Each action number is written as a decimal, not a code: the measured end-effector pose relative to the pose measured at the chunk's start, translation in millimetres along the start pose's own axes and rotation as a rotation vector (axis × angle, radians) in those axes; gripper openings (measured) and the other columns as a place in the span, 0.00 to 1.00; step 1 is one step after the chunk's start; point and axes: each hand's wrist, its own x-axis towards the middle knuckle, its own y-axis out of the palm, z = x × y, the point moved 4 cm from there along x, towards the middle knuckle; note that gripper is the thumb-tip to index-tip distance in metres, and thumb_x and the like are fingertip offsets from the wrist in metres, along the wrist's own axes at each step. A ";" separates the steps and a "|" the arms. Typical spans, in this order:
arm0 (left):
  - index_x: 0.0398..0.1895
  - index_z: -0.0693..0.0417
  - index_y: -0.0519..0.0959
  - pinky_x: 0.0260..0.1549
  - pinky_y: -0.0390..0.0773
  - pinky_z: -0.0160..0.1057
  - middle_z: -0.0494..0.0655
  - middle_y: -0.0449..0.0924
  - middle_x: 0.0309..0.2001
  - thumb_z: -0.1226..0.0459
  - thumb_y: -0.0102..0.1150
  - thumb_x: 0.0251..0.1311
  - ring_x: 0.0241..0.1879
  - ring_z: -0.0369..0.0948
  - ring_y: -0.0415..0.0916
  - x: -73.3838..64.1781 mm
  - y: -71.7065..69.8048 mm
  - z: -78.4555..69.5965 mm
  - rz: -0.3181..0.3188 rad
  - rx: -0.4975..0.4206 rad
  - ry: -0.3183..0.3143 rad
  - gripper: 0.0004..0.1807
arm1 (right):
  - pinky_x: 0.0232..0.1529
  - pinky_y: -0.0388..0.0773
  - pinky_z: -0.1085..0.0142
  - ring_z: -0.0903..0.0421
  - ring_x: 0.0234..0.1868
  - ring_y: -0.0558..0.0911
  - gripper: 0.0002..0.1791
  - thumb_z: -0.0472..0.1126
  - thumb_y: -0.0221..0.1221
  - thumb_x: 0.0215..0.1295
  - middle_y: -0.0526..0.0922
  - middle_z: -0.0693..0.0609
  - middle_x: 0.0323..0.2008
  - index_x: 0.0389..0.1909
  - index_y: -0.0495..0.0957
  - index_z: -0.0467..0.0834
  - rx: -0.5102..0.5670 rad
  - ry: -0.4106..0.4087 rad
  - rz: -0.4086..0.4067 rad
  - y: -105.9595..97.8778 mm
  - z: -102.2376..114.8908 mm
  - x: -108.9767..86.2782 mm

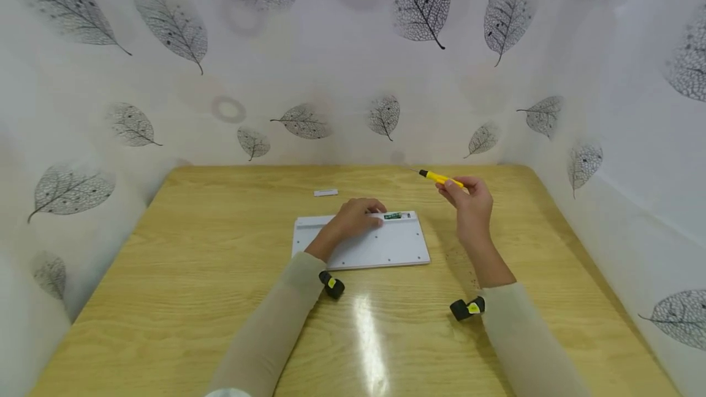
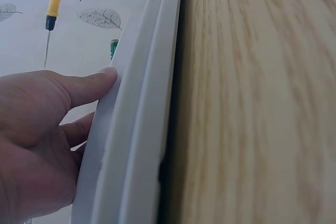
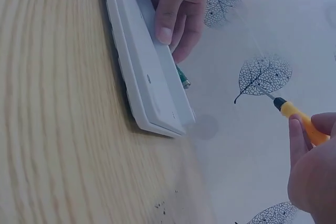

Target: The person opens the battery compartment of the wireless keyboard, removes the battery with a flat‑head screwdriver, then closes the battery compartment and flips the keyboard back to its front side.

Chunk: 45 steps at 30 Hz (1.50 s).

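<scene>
A white keyboard [image 1: 358, 247] lies face down on the table, small screws dotting its back. Along its far edge runs a battery slot, where a green battery [image 1: 393, 216] shows. My left hand [image 1: 355, 216] grips this far edge beside the battery, thumb on the back and fingers over the edge; the left wrist view shows the thumb [image 2: 94, 86] on the white casing. To the right, my right hand [image 1: 469, 201] holds a yellow screwdriver [image 1: 438, 177] in the air. Its thin shaft points left, touching nothing. The right wrist view shows the screwdriver [image 3: 299, 119] pinched between thumb and fingers.
A small white strip, likely the battery cover [image 1: 326, 192], lies on the wooden table [image 1: 220, 244] behind the keyboard. Leaf-patterned sheeting [image 1: 331, 78] hangs around the table's back and sides. Small dark specks [image 3: 163, 207] mark the table right of the keyboard.
</scene>
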 end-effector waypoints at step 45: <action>0.59 0.46 0.81 0.65 0.67 0.53 0.47 0.83 0.55 0.58 0.61 0.69 0.58 0.47 0.77 -0.9 1.3 1.6 -0.007 -0.002 0.036 0.16 | 0.16 0.67 0.72 0.69 0.26 0.80 0.24 0.46 0.56 0.75 0.82 0.36 0.57 0.65 0.76 0.38 -0.866 0.133 -0.019 -94.3 15.7 -42.1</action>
